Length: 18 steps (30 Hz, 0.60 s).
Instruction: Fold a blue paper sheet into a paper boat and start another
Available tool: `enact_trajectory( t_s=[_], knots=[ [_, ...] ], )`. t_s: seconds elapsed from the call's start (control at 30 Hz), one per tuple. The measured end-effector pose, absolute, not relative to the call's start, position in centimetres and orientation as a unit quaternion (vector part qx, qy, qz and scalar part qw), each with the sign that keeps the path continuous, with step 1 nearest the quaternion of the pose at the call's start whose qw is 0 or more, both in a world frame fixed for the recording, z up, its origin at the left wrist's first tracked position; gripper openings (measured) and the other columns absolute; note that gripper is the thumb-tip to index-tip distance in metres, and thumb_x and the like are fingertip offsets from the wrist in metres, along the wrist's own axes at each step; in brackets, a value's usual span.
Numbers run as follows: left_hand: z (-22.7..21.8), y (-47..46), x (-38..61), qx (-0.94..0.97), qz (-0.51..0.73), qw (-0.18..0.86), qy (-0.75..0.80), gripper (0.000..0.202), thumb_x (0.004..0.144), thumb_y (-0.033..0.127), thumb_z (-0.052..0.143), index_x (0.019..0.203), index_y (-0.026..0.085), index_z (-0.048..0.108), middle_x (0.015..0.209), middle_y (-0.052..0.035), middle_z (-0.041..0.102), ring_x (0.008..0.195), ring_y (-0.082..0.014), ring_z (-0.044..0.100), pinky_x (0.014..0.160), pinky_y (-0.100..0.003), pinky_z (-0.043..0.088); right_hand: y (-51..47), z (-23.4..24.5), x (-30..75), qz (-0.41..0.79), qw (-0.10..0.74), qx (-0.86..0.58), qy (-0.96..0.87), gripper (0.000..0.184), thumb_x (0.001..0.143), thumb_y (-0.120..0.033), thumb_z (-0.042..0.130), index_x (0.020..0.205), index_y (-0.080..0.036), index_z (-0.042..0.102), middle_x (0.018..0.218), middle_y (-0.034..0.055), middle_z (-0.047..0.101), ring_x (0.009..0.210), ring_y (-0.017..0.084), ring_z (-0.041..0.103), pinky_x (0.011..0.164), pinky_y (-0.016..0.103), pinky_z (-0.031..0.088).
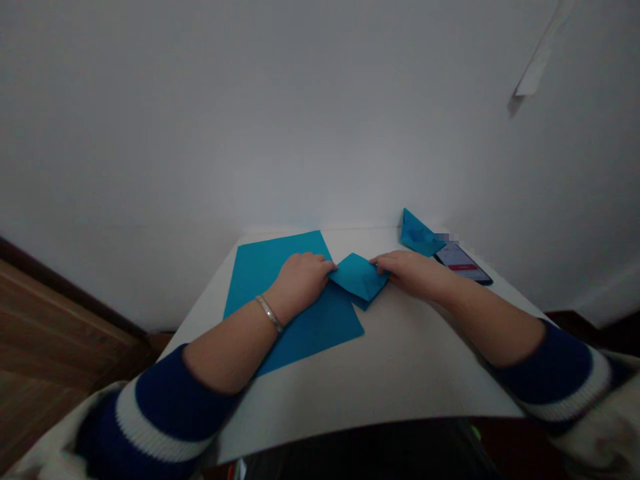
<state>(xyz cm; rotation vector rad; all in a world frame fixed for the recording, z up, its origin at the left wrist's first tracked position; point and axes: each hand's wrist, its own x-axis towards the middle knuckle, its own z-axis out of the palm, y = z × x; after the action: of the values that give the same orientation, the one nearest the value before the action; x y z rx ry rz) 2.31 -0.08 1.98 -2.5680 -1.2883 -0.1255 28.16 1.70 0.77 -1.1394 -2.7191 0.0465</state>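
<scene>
A small folded blue paper piece (pixel 359 278) lies on the white table (pixel 400 360) between my hands. My left hand (pixel 299 281), wearing a silver bracelet, has its fingers curled and pinches the piece's left corner. My right hand (pixel 407 270) pinches its right corner with the fingers pressed together. Under my left hand and forearm lies a flat blue paper sheet (pixel 280 300).
A finished blue paper boat (pixel 417 234) stands at the table's far right, next to a phone (pixel 463 263) with a lit screen. A white wall rises right behind the table. Wooden floor (pixel 45 333) shows at the left.
</scene>
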Motion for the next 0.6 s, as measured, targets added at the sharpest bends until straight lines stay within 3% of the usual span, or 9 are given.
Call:
enact_trajectory(
  t_s=[0.27, 0.6],
  knots=[
    [1.97, 0.11, 2.2, -0.89, -0.028, 0.138, -0.434, 0.028, 0.09, 0.019, 0.054, 0.113, 0.027, 0.067, 0.096, -0.005, 0.068, 0.085, -0.0228, 0.063, 0.066, -0.032, 0.044, 1.4, 1.07, 28.27, 0.018, 0.081, -0.407, -0.91, 0.038, 0.084, -0.012, 0.048, 0.119, -0.019, 0.063, 0.115, 0.0094, 0.068, 0.106, 0.025, 0.062, 0.091, 0.037, 0.047],
    [1.65, -0.12, 2.4, -0.896, 0.01, 0.175, -0.407, 0.029, 0.09, 0.016, 0.051, 0.113, 0.026, 0.065, 0.094, -0.0065, 0.064, 0.082, -0.0236, 0.059, 0.062, -0.032, 0.04, 1.61, 0.65, 28.54, 0.018, 0.079, -0.415, -0.906, 0.034, 0.083, -0.009, 0.048, 0.109, -0.02, 0.067, 0.113, 0.0083, 0.068, 0.102, 0.024, 0.063, 0.089, 0.037, 0.048]
  ],
)
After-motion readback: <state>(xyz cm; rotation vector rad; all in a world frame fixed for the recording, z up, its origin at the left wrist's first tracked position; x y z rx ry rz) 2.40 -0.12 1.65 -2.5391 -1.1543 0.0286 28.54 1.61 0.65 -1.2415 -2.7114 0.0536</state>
